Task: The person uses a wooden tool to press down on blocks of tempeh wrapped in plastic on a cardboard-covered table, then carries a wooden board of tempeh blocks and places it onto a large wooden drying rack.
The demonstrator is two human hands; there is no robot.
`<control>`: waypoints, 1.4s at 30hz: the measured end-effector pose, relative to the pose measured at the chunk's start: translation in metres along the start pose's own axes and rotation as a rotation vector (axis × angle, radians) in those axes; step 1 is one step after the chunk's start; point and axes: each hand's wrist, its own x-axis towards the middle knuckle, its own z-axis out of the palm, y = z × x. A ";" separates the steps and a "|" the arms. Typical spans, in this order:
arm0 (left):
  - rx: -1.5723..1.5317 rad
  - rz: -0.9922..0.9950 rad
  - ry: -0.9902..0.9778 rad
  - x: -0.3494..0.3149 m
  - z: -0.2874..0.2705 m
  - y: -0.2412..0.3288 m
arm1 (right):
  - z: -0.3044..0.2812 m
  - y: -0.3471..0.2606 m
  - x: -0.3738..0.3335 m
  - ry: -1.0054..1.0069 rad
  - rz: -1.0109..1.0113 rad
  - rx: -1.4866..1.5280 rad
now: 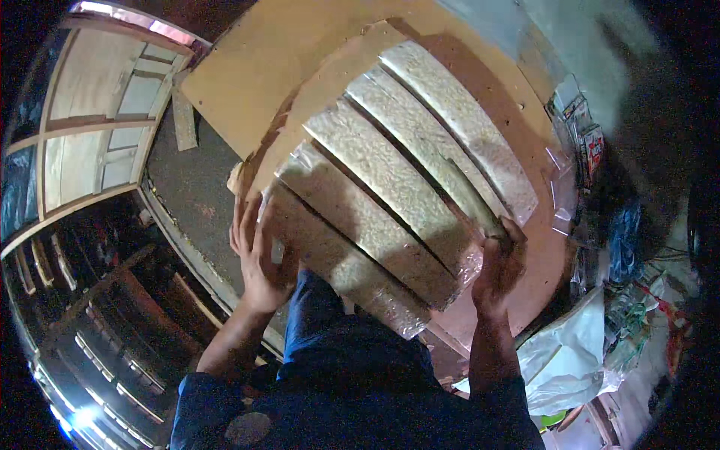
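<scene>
Several long, pale, grainy slabs wrapped in clear plastic, like tempeh (382, 169), lie side by side on a brown board (517, 127). They slant from upper left to lower right, with narrow dark gaps between them. My left hand (262, 259) rests at the left end of the nearest slab (330, 259), its fingers stretched out along that end. On the other side, my right hand (501, 262) is closed round the lower end of a flat, greenish-brown stick (476, 193). The stick lies over the slabs near the far side, and the hand is beside their right ends.
Under my arms are my blue-clad legs (311, 311). A white plastic sheet (566, 356) and a blue plastic bundle (624, 231) lie at the right, near a small red-and-white packet (592, 154). Wooden panelling (97, 112) and dark slatted racks (105, 322) stand at the left.
</scene>
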 end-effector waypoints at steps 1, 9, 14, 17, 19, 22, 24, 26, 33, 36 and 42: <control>-0.001 -0.010 -0.020 -0.004 0.001 -0.001 | 0.002 -0.002 0.003 0.004 -0.019 -0.041; -0.074 -0.053 -0.075 -0.014 0.005 0.007 | 0.000 -0.006 0.013 -0.080 -0.033 -0.138; -0.067 -0.043 -0.085 -0.014 0.009 0.007 | -0.002 -0.006 0.012 -0.063 -0.060 -0.196; -0.097 -0.018 -0.063 -0.014 0.009 0.004 | -0.004 -0.020 0.022 -0.108 -0.140 -0.291; -0.088 -0.021 -0.056 -0.015 0.006 0.003 | -0.004 -0.033 0.031 -0.123 -0.174 -0.329; -0.095 -0.024 -0.059 -0.016 0.007 0.001 | 0.000 -0.052 0.048 -0.193 -0.171 -0.426; -0.098 -0.017 -0.061 -0.016 0.004 0.003 | 0.009 -0.065 0.059 -0.250 -0.247 -0.487; -0.094 0.001 -0.049 -0.016 0.003 0.004 | 0.011 -0.078 0.065 -0.274 -0.254 -0.509; -0.042 -0.097 -0.038 -0.037 -0.013 0.005 | -0.015 -0.095 0.043 0.034 -0.184 -0.391; -0.033 -0.075 -0.014 -0.048 -0.014 0.004 | -0.015 -0.076 0.039 -0.060 -0.231 -0.368; -0.030 -0.086 -0.021 -0.059 -0.020 0.016 | -0.010 -0.072 0.030 -0.248 -0.042 -0.416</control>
